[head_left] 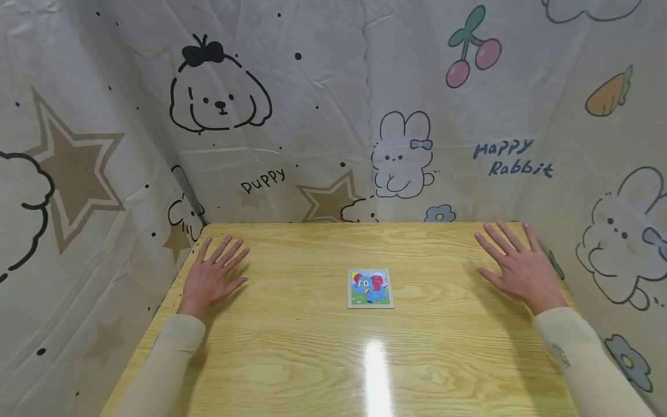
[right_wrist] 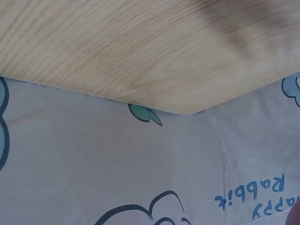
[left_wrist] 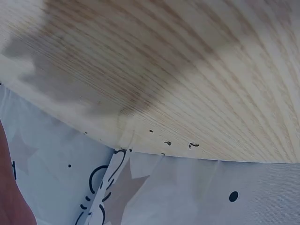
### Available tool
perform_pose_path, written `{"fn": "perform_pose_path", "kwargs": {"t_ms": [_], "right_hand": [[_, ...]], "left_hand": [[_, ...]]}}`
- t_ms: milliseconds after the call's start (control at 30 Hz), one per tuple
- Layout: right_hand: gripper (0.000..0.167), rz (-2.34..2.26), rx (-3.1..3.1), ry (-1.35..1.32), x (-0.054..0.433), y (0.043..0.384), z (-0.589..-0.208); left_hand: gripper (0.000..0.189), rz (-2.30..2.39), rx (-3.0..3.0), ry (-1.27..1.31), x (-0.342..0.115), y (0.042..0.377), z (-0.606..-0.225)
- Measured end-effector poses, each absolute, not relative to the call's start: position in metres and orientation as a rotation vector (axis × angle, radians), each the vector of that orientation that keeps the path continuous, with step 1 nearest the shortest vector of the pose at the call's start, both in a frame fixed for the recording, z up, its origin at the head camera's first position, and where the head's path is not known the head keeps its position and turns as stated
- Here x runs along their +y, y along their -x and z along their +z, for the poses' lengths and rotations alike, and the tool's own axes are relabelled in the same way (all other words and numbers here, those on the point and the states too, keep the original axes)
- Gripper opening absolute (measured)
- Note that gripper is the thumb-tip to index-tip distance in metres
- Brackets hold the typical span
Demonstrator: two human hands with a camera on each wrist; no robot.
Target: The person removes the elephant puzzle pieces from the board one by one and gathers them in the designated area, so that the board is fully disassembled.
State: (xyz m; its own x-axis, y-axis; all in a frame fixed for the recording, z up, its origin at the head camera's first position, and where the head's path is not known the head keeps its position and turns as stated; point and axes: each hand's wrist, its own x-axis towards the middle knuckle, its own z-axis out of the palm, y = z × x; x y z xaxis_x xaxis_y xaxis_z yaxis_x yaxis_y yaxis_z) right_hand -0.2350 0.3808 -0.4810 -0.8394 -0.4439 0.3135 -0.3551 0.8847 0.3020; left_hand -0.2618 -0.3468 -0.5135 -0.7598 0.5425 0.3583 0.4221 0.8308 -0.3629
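A small square picture puzzle (head_left: 370, 288) with a pale frame lies flat near the middle of the wooden table. Its picture is a blue elephant with a pink ear on green grass. Over the table's left side, my left hand (head_left: 212, 280) has its fingers spread, well apart from the puzzle. My right hand (head_left: 521, 271) is spread likewise over the right side and holds nothing. Only a sliver of the left hand (left_wrist: 13, 197) enters the left wrist view. In the right wrist view, a bit of the right hand (right_wrist: 294, 214) shows at the lower right corner.
The light wooden table (head_left: 292, 347) has a bright reflection toward its front. Pale cloth printed with a puppy, rabbits, stars and cherries hangs as a curtain (head_left: 323, 87) behind the table and along both sides. Small dark marks (left_wrist: 168, 143) dot the table near one edge.
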Motion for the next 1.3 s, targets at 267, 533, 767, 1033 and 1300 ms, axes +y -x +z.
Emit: {"fn": "perform_pose_path", "kwargs": {"t_ms": [267, 533, 767, 1033, 1300], "right_hand": [[0.085, -0.273, -2.628, -0.607, 0.375, 0.236, -0.483], [0.084, -0.128, -2.665, -0.567, 0.351, 0.237, -0.487], [0.084, 0.227, -2.76, -0.482, 0.316, 0.236, -0.493], [0.085, 0.653, -2.955, -0.388, 0.266, 0.234, -0.504], [0.087, 0.898, -3.037, -0.452, 0.228, 0.236, -0.518]], "left_hand": [[0.079, 0.311, -2.583, 0.701, -0.347, 0.26, -0.515], [0.07, 0.142, -2.812, 0.466, -0.318, 0.258, -0.516], [0.062, -0.481, -2.978, 0.217, -0.273, 0.257, -0.516], [0.049, -1.135, -2.967, 0.249, -0.217, 0.262, -0.52], [0.035, -1.449, -2.915, 0.297, -0.161, 0.267, -0.529]]}}
